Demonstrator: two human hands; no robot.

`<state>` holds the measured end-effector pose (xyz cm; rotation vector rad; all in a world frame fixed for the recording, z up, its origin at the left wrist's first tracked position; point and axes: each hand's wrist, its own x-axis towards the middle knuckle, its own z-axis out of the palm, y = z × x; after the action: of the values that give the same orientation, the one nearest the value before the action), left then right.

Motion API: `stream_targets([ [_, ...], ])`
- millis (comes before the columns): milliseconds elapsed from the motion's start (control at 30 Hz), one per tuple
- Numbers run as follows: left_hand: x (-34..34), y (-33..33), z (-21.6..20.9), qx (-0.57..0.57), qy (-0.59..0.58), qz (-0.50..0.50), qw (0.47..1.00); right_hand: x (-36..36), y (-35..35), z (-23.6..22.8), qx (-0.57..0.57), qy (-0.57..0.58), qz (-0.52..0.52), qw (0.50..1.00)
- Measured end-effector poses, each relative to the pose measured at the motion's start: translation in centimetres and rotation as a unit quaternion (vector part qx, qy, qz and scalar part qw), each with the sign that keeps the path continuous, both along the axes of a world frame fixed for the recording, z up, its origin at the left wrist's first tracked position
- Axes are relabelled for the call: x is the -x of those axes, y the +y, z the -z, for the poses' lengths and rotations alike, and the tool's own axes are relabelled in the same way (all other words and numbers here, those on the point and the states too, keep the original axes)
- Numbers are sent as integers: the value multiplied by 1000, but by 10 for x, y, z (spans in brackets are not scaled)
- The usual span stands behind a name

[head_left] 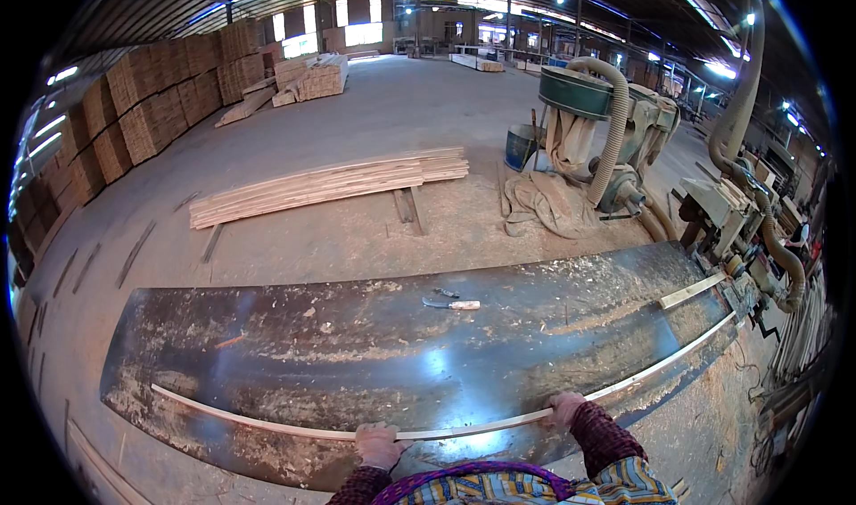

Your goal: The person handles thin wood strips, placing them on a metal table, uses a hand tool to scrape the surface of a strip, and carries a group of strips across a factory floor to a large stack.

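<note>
A long, thin wooden strip (486, 428) runs across the near side of a dark, smooth-topped table (374, 327) and looks curved in this view. My left hand (379, 445) is closed on it left of the middle. Farther right, my right hand (565, 408) grips the same strip, its fingers bent over the wood. How the thumbs sit is hidden. Beyond the hands, a hooked knife with a wooden handle (464, 305) lies on the table. Close behind it rests a small dark piece (446, 292) whose kind I cannot make out.
A short wooden board (693, 291) lies at the table's right end, beside a machine (727, 206) with hoses. Past the table are stacked planks (330, 184) and a green dust collector (580, 95). Tall timber stacks (169, 104) stand far left. Shavings litter table and floor.
</note>
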<state>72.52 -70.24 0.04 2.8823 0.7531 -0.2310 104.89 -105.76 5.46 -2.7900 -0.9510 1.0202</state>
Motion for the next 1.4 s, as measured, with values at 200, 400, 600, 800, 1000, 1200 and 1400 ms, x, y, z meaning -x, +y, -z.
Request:
stream_targets([
  [200, 1, 0, 2, -22, 0, -3, 1000, 2, 19, 18, -158, 41, 242, 956],
  [400, -6, -1, 8, -2, -13, 12, 1000, 23, 41, 11, -8, -118, 228, 966],
  [600, -3, 2, 10, -4, 1, -30, 1000, 22, 50, 8, -7, -120, 204, 972],
  [800, -15, 8, 17, 1, 72, -33, 997, 25, 43, 0, 7, -116, 207, 971],
  [1000, -16, 11, 18, 7, 108, -54, 993, 26, 45, 0, 8, -123, 201, 972],
  [1200, -12, 4, 14, 9, 56, -55, 997, 23, 44, 7, 9, -119, 202, 972],
  [1400, -12, 5, 16, 0, 47, -43, 998, 22, 44, 8, 7, -124, 202, 971],
])
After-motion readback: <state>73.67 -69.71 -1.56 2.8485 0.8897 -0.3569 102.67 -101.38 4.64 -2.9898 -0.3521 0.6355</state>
